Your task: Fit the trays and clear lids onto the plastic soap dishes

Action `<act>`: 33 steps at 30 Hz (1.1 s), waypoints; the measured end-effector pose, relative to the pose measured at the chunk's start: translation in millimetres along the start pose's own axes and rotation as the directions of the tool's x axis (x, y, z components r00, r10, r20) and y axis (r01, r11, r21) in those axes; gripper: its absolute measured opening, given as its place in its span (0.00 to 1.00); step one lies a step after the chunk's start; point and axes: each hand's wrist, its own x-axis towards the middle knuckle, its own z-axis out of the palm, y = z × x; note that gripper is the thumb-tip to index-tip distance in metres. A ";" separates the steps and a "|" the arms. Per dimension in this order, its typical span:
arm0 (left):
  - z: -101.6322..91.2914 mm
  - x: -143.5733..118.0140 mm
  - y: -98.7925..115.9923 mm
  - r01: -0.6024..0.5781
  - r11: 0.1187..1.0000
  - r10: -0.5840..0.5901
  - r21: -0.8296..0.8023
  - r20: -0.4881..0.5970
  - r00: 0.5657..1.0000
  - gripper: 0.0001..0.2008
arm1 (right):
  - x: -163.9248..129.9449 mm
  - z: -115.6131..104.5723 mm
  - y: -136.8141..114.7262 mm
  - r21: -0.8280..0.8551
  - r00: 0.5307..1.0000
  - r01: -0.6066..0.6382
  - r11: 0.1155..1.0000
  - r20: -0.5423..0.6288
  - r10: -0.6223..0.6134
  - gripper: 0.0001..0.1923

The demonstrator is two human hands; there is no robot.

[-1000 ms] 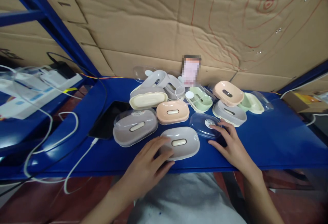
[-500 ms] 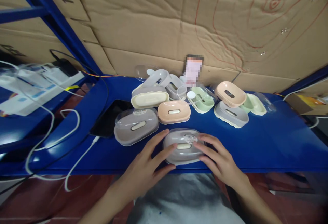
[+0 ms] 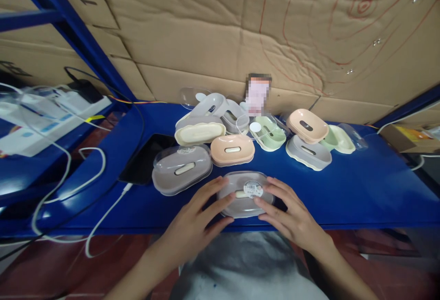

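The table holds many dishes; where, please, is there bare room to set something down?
Widest: right side of the table, bordered by the right hand, rightmost grey dish and front edge. Smaller: between white cable, left hand and leftmost grey dish. Crowded: back middle, full of dishes and lids.

Creased brown cardboard [image 3: 192, 30] walls the back of a blue table [image 3: 371, 185] above reddish floor tiles [image 3: 113, 268].
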 end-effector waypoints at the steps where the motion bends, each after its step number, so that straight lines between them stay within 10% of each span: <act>1: 0.3 -0.3 -0.3 -0.001 1.000 0.001 0.002 -0.003 1.000 0.21 | -0.3 0.0 0.0 0.001 1.000 0.003 1.000 0.014 -0.003 0.26; 18: 2.5 1.3 -0.8 0.006 0.999 -0.005 0.034 -0.034 0.999 0.19 | 4.6 -16.7 9.3 0.153 0.987 -0.083 0.985 0.151 0.060 0.32; 24: 1.6 0.8 -1.0 0.062 0.998 -0.062 0.001 0.006 0.998 0.19 | 65.1 -52.1 61.5 -0.092 0.999 0.013 0.996 0.044 -0.009 0.29; 33: 0.4 -0.9 -0.6 0.097 0.995 -0.096 -0.004 0.071 0.993 0.21 | 115.3 -8.6 127.7 -0.396 0.991 0.026 0.918 0.131 0.028 0.17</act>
